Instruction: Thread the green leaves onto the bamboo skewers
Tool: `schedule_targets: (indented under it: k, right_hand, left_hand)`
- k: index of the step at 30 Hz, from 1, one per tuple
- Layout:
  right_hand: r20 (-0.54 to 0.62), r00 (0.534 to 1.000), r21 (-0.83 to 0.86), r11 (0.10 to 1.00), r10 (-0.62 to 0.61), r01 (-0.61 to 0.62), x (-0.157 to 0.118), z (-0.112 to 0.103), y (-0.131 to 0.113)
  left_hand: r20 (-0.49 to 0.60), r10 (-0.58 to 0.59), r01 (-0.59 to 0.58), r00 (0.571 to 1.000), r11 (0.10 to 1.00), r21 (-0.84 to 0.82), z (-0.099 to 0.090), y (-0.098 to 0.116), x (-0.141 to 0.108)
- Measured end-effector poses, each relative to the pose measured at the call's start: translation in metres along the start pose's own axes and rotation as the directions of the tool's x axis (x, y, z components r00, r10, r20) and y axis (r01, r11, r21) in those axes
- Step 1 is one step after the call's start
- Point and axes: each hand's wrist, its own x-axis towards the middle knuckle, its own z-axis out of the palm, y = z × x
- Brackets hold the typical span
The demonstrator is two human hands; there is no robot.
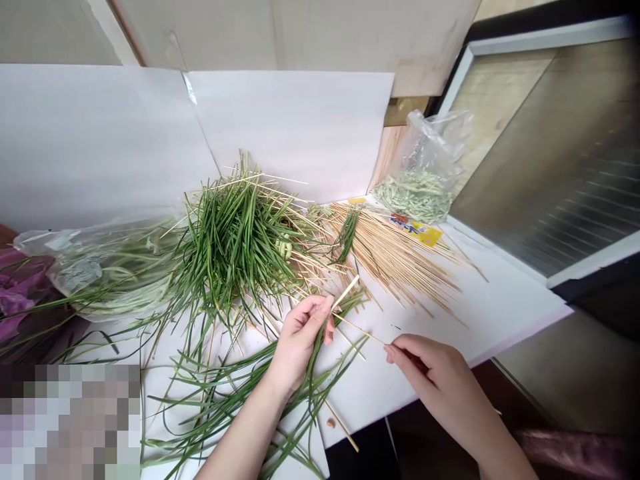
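My left hand (309, 337) is closed in a pinch around a few green chives and a short pale stalk (349, 292), whose end sticks out past the fingertips. A thin bamboo skewer (361, 329) runs from those fingertips to my right hand (425, 370), which pinches its other end between thumb and forefinger. Where the skewer meets the stalk is partly hidden by my left fingers. Loose chives (220, 393) lie under and around my left wrist. Beyond my hands is a large heap of chives (235, 240) with skewers mixed in.
Many bare bamboo skewers (400, 257) fan out on the white table (510, 300). Behind them stands a clear bag of pale green pieces (420, 187). Another plastic bag of long stems (115, 273) lies left. A single skewer (343, 427) lies near the front edge.
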Motion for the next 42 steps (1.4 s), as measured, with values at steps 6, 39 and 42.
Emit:
schedule_targets:
  k: [6, 39, 42]
  right_hand:
    - [-0.016, 1.0, 0.033, 0.999, -0.008, 0.009, -0.002, -0.001, -0.005]
    - [-0.181, 0.98, 0.036, 0.996, -0.078, 0.086, 0.001, 0.011, -0.013]
    - [-0.192, 0.977, 0.036, 0.995, -0.089, 0.097, 0.002, 0.013, -0.014]
  left_hand:
    - [-0.025, 0.001, -0.003, 1.0, 0.998, -0.059, 0.0, 0.002, 0.0]
    - [-0.037, -0.041, 0.038, 0.998, 0.997, -0.07, 0.0, 0.003, 0.001]
    - [-0.052, -0.04, 0.035, 0.998, 0.995, -0.092, 0.0, 0.004, 0.001]
